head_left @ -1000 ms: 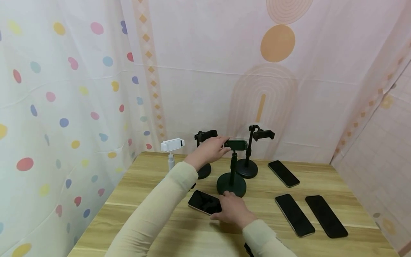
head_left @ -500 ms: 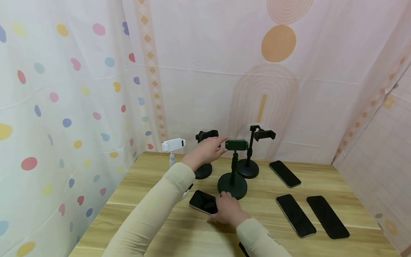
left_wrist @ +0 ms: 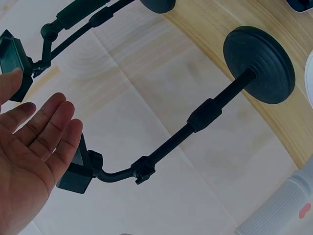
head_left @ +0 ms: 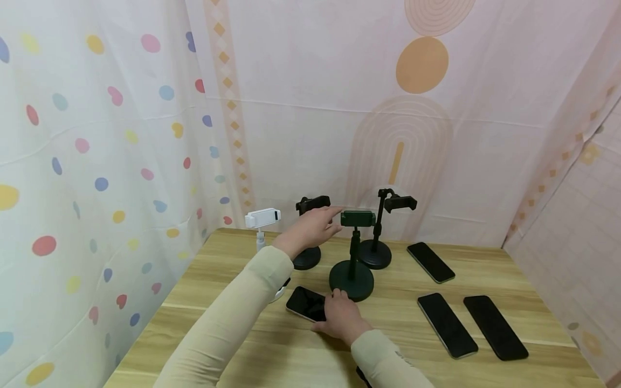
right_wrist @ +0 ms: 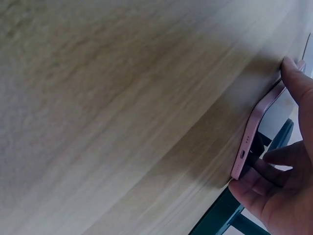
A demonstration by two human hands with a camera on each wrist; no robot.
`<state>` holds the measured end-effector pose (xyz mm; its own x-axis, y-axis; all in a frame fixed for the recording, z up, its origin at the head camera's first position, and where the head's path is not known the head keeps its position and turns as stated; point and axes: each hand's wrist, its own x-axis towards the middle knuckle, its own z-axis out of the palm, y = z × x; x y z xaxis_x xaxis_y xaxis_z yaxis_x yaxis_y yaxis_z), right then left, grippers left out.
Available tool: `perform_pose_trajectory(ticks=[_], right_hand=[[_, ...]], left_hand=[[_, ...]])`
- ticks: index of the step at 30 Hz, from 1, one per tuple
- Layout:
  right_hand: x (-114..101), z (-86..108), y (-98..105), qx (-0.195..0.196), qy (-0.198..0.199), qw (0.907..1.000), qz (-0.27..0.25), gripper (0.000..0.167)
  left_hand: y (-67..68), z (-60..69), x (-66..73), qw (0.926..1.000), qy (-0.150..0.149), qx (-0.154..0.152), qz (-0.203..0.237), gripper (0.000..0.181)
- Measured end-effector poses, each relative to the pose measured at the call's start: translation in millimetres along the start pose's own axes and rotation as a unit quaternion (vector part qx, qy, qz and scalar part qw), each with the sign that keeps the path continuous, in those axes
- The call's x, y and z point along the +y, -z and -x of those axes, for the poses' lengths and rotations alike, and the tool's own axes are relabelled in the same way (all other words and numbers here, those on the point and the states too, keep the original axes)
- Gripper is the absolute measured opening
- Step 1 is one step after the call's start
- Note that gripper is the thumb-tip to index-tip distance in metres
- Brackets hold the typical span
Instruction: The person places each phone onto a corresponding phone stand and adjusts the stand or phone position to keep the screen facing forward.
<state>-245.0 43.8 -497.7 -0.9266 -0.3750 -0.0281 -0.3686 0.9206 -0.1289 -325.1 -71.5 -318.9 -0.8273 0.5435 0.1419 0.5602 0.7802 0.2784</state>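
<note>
A dark green phone stand point(head_left: 351, 280) stands upright mid-table, its clamp point(head_left: 358, 218) vacant. My left hand point(head_left: 312, 229) hovers just left of that clamp, fingers extended and holding nothing. Behind this hand is a black phone stand point(head_left: 306, 258), partly covered in the head view; the left wrist view shows its round base point(left_wrist: 259, 63) and thin pole. My right hand point(head_left: 343, 317) reaches over a smartphone point(head_left: 305, 303) lying screen up before the green stand. In the right wrist view, thumb and curled fingers hold the phone's pinkish frame point(right_wrist: 249, 129) from opposite sides.
A white phone stand point(head_left: 262, 218) is at the left, its base mostly behind my left sleeve. Another black stand point(head_left: 374, 253) stands behind the green one. To the right lie three smartphones point(head_left: 430, 262), screens up. A curtain point(head_left: 291, 151) hangs along the table's back edge.
My left hand has drawn slightly left, away from the green clamp. The right hand has slid a little left over the smartphone, covering more of it.
</note>
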Motion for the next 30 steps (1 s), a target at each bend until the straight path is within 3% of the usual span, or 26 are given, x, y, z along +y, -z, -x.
perform_pose_trajectory(ticks=[6, 17, 30], right_hand=[[-1.1, -0.6, -4.0, 0.010, 0.001, 0.9999, 0.001, 0.083], [-2.8, 3.1, 10.5, -0.044, -0.012, 0.9987, -0.024, 0.067], [3.9, 11.9, 11.7, -0.050, 0.001, 0.9986, -0.018, 0.064]], left_hand=[[0.1, 1.1, -1.2, 1.0000, 0.000, -0.001, -0.004, 0.053], [-0.8, 2.0, -3.8, 1.0000, -0.008, 0.003, -0.002, 0.054], [-0.4, 3.0, -7.4, 0.9999, -0.009, 0.012, -0.005, 0.053]])
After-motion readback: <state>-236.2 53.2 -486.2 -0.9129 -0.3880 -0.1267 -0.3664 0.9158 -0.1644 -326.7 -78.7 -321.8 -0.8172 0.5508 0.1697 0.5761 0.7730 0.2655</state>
